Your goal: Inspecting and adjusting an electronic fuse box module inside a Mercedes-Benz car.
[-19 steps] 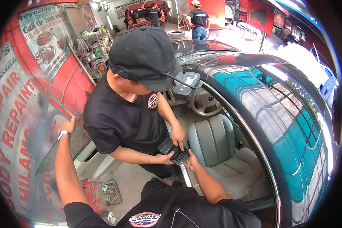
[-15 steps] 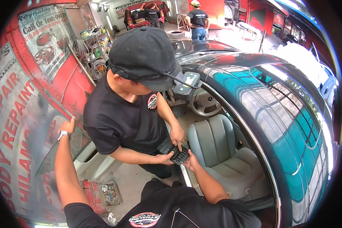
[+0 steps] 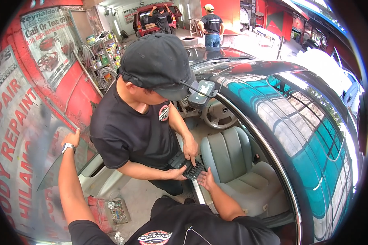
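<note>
While a co-worker (image 3: 141, 130) stands on the far side with head bent, a black case (image 3: 194, 170) lies open between the two people, just left of the car's pale seat (image 3: 229, 152). One of the co-worker's hands (image 3: 177, 173) supports the case from the left, and a finger of the co-worker's other hand (image 3: 190, 149) points down onto its slotted part.

The person's right hand (image 3: 207, 179) is at the near right edge of the case, palm upward, fingers spread and gripping nothing that shows; whether the fingertips touch the case I cannot tell. The left hand (image 3: 71, 139) is well off to the left, at the upper edge of the open car door (image 3: 110, 179). Its fingers seem to bend over that edge, but I cannot tell whether they close on it.

As for progress, opening the case is done, and its rows look at least partly filled with small dark pieces, too small to identify. Looking through them seems only partly done, judging by the pointing finger. No piece shows lifted out in any hand, and folding the lid (image 3: 176, 160) over the slots is not yet done.
</note>
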{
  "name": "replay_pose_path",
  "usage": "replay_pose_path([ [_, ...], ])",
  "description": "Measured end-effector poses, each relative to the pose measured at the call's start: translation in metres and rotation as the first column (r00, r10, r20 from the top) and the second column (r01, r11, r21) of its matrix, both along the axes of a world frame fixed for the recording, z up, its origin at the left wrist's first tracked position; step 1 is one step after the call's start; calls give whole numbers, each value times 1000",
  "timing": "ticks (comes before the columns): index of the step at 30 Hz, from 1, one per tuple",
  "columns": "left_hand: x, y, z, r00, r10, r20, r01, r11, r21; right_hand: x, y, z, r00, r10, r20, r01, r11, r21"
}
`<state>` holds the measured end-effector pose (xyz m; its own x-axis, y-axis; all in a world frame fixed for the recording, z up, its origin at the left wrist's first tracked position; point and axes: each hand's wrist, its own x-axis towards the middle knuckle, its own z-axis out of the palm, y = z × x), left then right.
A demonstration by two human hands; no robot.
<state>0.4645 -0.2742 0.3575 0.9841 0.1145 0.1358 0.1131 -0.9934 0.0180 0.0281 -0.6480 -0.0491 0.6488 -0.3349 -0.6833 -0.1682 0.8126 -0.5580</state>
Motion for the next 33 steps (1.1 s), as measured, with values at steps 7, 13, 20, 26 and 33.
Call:
replay_pose_path([
  [7,1,-20,-7,987,-138,-77,143,988,61,-42,-3,-41,984,11,-176,-16,999,-31],
  [13,-2,-30,-6,981,-187,-48,190,980,55,-64,-4,-52,966,29,-257,-40,998,-39],
  [20,-6,-10,-1,989,-130,-68,134,990,50,-68,-2,-63,935,129,-330,-155,986,-53],
  [26,20,46,-7,957,25,-288,33,980,197,-63,8,-53,927,153,-343,-187,980,-68],
  [33,8,-9,-2,991,-126,-46,130,987,93,-70,9,-75,926,130,-354,-144,989,-14],
])
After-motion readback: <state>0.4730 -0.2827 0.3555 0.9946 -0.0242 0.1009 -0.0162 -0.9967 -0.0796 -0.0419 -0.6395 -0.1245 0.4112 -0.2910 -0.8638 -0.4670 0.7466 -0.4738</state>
